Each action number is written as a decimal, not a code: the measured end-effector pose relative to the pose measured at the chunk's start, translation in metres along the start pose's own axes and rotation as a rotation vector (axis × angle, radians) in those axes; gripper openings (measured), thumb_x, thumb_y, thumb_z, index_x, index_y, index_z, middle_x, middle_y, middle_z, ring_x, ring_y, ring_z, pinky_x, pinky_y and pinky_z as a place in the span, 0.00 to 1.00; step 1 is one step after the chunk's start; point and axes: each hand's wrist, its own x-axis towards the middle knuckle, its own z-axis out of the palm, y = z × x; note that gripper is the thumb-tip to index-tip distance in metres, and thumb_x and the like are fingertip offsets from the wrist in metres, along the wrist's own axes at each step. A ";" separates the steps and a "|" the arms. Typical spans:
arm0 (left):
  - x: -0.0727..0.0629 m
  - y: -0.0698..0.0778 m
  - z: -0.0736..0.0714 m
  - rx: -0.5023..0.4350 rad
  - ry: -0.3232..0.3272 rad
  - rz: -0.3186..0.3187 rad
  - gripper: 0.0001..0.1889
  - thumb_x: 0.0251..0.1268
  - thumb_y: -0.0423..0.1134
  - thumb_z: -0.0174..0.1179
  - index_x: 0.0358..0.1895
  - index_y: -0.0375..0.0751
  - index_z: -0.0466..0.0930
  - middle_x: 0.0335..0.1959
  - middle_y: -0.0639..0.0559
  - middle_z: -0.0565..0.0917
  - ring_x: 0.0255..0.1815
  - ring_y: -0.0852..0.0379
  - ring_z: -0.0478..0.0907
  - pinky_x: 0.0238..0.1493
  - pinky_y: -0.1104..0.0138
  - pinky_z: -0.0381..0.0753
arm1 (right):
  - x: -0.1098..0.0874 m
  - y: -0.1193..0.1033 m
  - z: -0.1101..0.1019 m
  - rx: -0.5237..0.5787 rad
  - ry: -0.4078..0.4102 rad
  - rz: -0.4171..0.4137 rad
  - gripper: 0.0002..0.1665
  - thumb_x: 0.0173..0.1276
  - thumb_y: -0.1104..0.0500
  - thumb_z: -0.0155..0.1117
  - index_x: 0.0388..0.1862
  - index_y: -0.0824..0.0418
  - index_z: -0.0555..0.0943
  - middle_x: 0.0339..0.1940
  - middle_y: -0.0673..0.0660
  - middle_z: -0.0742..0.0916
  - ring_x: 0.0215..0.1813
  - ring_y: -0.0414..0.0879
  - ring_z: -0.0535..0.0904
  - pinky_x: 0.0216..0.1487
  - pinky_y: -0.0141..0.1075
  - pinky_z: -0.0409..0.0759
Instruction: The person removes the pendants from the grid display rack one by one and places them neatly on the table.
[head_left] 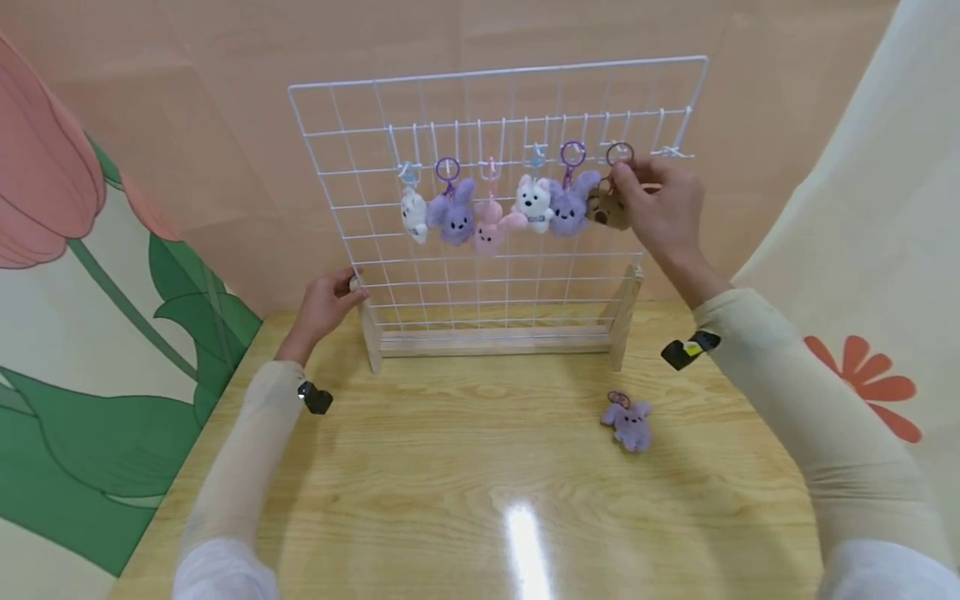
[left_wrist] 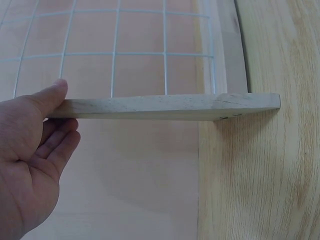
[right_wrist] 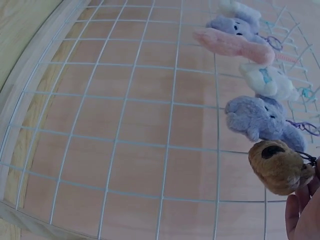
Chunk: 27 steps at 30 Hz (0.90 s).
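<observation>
Far left: backdrop print of one large pink tulip (head_left: 45,158). Next, left hand (head_left: 326,302): thumb and fingers gripping the upper end of the left wooden post (head_left: 370,337); black wrist device (head_left: 315,398) below. Between two wooden posts: one white wire grid (head_left: 498,72), with one wooden crossbar (head_left: 495,344) at the base. Along the grid, in a single row of six: white charm (head_left: 413,215), purple charm (head_left: 457,221), pink charm (head_left: 490,236), second white charm (head_left: 534,204), second purple charm (head_left: 567,213), brown charm (head_left: 609,208). Close against the brown charm on its left: second purple charm, limiting clearance. Below: right wooden post (head_left: 624,321); nearer, lying on the table (head_left: 450,467), third purple charm (head_left: 632,427). Count: white, two; purple, three; pink, one; brown, one; total, seven. Right hand (head_left: 663,204): pinching the brown charm, partly covering it in the head view. Attachment to a hook: cannot tell. Far right: one orange printed flower (head_left: 862,375).
</observation>
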 end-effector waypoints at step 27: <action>-0.001 0.003 -0.001 0.030 -0.002 -0.022 0.27 0.73 0.36 0.64 0.70 0.27 0.71 0.54 0.30 0.83 0.58 0.37 0.82 0.56 0.58 0.85 | -0.035 -0.010 -0.025 0.007 -0.092 -0.080 0.14 0.72 0.53 0.69 0.42 0.64 0.89 0.36 0.45 0.90 0.32 0.28 0.85 0.35 0.19 0.82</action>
